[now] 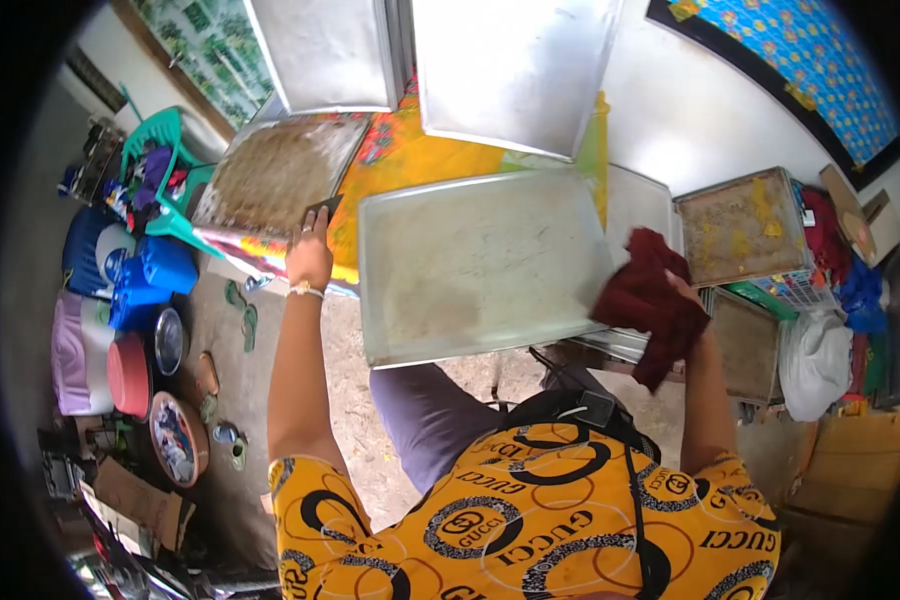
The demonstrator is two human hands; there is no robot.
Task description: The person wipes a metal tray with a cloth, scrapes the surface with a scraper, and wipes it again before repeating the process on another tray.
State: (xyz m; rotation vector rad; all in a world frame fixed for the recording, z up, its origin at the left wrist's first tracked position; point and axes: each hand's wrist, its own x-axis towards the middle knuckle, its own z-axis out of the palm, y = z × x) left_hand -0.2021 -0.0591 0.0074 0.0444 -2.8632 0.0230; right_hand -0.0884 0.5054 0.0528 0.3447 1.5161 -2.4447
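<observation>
A large metal baking tray (490,260) lies in front of me, greyish with a browner patch at its lower left. My right hand (682,290) grips a dark red cloth (650,300) at the tray's right edge; the cloth hangs down and covers most of the fingers. To the left of the tray, my left hand (310,250) has its fingers on a small dark flat piece (322,208), whose exact kind I cannot make out. That hand is by the near right corner of a crusted brown tray (280,170).
Two cleaner trays (515,70) (325,50) stand upright at the back on a yellow flowered cloth (420,140). At right, a stained tray (740,225) rests on a crate (805,290). Left are a green chair (165,150), blue containers (155,280) and basins (130,370).
</observation>
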